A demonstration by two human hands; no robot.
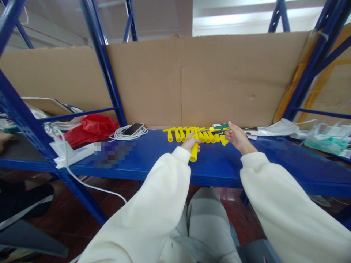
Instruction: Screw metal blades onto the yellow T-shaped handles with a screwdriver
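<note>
My left hand (188, 143) is closed around a yellow plastic tube-shaped piece (193, 155), its wide round end facing me. Pinched in the fingers of my right hand (236, 137) is a screwdriver (218, 127) with a green and yellow handle. Its metal shaft points left toward the top of the held piece; I cannot tell whether the tip touches it. Behind my hands, a row of similar yellow pieces (170, 136) lies side by side on the blue shelf (153, 155). Small yellow bits (223, 140) lie just left of my right hand.
A phone (133, 129) rests on a coiled white cable (123, 133) at the left, beside a red plastic bag (91, 128) and a white power strip (79, 154). Clear plastic bags (279, 128) lie right. Cardboard (219, 80) walls the back; blue posts (102, 65) frame the shelf.
</note>
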